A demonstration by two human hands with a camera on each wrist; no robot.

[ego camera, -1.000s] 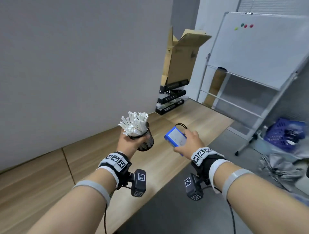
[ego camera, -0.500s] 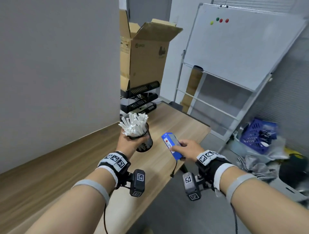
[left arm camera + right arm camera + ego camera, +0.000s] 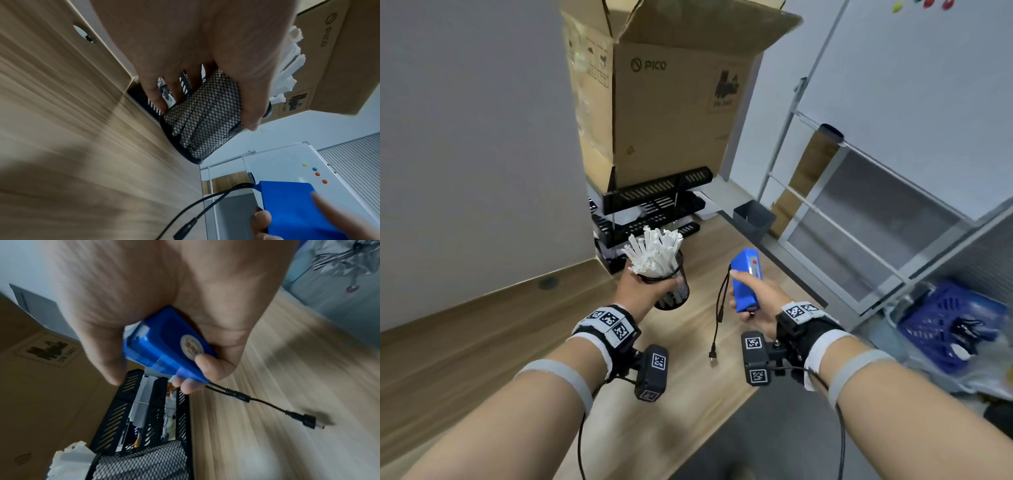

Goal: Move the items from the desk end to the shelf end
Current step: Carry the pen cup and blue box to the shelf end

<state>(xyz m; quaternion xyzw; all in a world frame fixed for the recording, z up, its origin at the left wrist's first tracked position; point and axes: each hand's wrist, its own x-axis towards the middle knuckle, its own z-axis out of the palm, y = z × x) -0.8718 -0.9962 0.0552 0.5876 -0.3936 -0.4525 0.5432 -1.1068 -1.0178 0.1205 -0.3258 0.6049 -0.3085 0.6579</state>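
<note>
Carry step, I judge: left hand (image 3: 643,291) wrapped round the mesh cup (image 3: 671,291) of white sticks (image 3: 654,251), right hand (image 3: 753,301) gripping the blue pack (image 3: 744,281), cable (image 3: 719,315) dangling, both above the desk (image 3: 482,342). Next: set both down by the shelf (image 3: 650,209), keeping the cup upright

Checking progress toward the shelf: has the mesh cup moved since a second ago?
Yes. The mesh cup in the left hand is now much nearer the black shelf at the desk's far end.

Black mesh cup (image 3: 674,291) of white strips; blue corded box (image 3: 745,281).
</note>
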